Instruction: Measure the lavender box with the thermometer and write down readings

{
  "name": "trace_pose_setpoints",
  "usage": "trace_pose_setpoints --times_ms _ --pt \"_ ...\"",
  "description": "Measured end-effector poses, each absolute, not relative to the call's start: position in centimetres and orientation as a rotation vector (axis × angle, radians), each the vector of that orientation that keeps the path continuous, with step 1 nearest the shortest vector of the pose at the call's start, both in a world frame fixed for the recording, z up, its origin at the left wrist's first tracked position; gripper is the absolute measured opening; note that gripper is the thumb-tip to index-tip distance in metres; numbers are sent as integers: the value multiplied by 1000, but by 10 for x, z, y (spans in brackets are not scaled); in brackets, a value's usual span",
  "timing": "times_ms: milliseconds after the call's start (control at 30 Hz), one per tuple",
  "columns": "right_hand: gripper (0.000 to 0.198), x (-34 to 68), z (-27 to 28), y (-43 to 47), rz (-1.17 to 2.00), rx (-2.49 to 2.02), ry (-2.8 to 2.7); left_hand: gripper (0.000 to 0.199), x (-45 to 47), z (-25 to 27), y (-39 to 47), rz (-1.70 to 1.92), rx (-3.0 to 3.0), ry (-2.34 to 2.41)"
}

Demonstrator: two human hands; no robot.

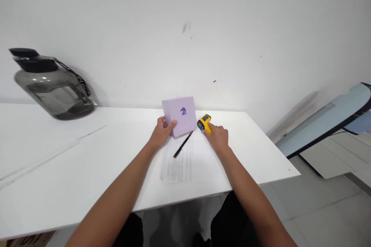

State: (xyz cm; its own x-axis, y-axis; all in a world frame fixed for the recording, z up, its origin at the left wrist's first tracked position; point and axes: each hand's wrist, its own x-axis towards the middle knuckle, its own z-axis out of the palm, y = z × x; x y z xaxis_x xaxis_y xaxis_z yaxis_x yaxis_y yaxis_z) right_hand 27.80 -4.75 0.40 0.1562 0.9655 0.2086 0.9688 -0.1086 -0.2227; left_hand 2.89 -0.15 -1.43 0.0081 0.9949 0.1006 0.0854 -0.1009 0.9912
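My left hand (162,132) grips the lower left edge of a lilac box (183,117) that bears a dark purple horse-head mark. The box is tilted and stands near the back of the table. In my right hand (218,135) is a yellow and black infrared thermometer (205,122), with its small screen and blue buttons showing. The fingers wrap round its handle. Between my arms lies a sheet of paper (176,168) covered in faint handwriting. A black pen (183,144) rests slantwise on the paper, its upper end just below the box.
A large grey see-through water bottle (59,88) with a black lid and strap stands at the back left of the white table (116,139). A white wall (139,38) rises behind. Off the right end, a pale blue padded panel (327,123) leans near the tiled floor.
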Motion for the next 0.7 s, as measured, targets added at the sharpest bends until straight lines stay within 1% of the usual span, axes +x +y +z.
trace_pose_setpoints --times_ms 67,133,200,233,333,400,467,600,700 --pt "49 279 6 -50 -66 -2121 -1842 67 29 -15 -1 1240 1349 1228" --pt "43 278 7 -53 -154 -2043 -1862 68 28 -16 -1 1239 1355 1244" --pt "31 274 6 -58 -167 -1852 -2034 69 28 -17 0 1235 1366 1269" --pt "29 271 4 -60 -136 -1721 -2163 69 28 -18 0 1233 1373 1281" --pt "37 255 -1 -63 -12 -1416 -2461 70 29 -19 0 1235 1385 1294" --pt "44 243 -4 -63 23 -1403 -2536 70 28 -19 1 1242 1386 1281" --pt "46 235 -6 -62 22 -1439 -2588 71 28 -20 1 1242 1390 1272" --pt "32 234 -5 -62 7 -1370 -2619 71 27 -22 4 1252 1392 1298" --pt "27 242 0 -72 131 -1178 -2428 73 26 -23 5 1269 1388 1301"
